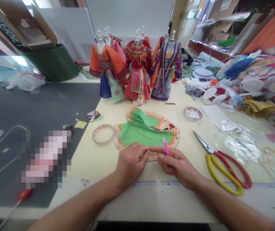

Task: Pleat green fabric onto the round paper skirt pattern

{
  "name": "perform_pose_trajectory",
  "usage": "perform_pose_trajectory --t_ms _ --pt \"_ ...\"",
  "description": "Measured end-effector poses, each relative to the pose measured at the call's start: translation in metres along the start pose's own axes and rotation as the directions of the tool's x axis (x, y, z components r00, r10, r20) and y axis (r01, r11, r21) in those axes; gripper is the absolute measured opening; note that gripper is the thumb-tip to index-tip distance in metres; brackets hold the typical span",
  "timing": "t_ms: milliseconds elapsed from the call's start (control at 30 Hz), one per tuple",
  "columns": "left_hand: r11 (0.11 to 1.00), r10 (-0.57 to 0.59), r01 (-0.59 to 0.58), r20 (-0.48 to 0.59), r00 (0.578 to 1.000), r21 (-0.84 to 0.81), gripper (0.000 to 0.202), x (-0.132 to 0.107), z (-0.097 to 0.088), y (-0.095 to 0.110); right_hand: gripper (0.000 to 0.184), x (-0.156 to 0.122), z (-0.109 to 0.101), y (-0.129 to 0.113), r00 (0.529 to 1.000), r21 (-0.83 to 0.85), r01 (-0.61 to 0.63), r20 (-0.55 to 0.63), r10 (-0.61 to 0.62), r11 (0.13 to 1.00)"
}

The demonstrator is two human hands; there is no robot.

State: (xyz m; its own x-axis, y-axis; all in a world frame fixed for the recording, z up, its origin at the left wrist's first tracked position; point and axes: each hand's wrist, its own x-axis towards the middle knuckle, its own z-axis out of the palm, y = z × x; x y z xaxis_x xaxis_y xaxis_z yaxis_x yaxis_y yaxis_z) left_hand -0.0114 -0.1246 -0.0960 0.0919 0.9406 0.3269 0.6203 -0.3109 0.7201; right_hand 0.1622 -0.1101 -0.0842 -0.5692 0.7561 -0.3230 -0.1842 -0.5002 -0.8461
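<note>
A green fabric piece (137,134) with a patterned pink and orange border lies partly folded on the pale table. My right hand (176,162) grips a slim pink pen-like tool (165,146), its thin tip pointing up and away from me. The tool's exact kind is unclear. Its index finger stretches left until it meets the fingertips of my left hand (132,160). The left fingers are closed in a pinch at the cloth's near edge; what is between them is hidden. A pink round rim, like a bangle (103,134), lies left of the cloth.
Scissors (220,163) with yellow and red handles lie on the right, near a small dish (193,113) of white bits. Several miniature robes (137,70) on stands line the back. A ruler (156,183) runs along the front. Plastic bags (242,144) clutter the right.
</note>
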Motion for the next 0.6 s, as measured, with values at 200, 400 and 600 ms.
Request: perform_pose_trajectory --t_ms 200,400,600 --pt "0.999 -0.023 0.024 -0.026 0.999 0.031 0.016 0.0 -0.002 0.001 0.039 -0.003 0.005 -0.001 1.0 -0.08 -0.013 0.021 0.015 0.997" --pt "0.848 -0.369 0.403 0.162 0.915 -0.345 0.014 0.009 -0.006 0.006 0.027 -0.001 0.0 0.0 0.995 -0.209 0.049 -0.08 -0.067 0.977" --pt "0.509 -0.549 0.642 0.358 0.755 -0.573 0.023 0.014 -0.009 0.006 0.016 -0.001 -0.009 0.001 0.915 -0.543 0.244 -0.145 -0.376 0.803"
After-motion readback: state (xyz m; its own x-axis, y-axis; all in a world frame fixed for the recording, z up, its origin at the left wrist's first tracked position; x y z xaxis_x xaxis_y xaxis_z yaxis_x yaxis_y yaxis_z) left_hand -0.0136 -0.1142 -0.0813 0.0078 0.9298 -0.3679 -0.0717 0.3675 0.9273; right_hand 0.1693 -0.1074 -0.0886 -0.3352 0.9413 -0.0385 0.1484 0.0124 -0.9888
